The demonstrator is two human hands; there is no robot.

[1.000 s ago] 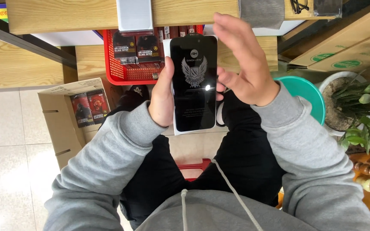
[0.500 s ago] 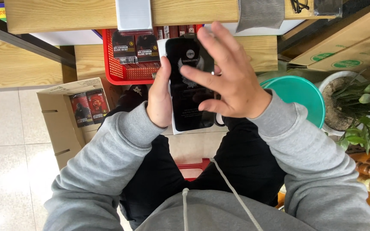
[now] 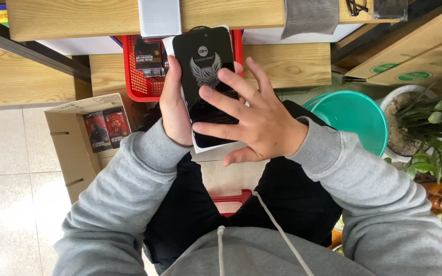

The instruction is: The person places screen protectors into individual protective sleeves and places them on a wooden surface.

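Standing upright lengthwise, the black package is gripped by left fingers, right fingers spread flat across it.

Small shop or packing room: red basket of boxed stock, open cardboard carton with matching packs, stacked shipping cartons, wooden tabletop, tiled floor.

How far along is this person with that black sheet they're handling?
Done: nothing finished shows. In hand: the left hand holds the black sheet on its white backing, and the right hand lies spread flat over its lower half. Left: similar packs sit in the red basket and the cardboard box, so more seem to be waiting.
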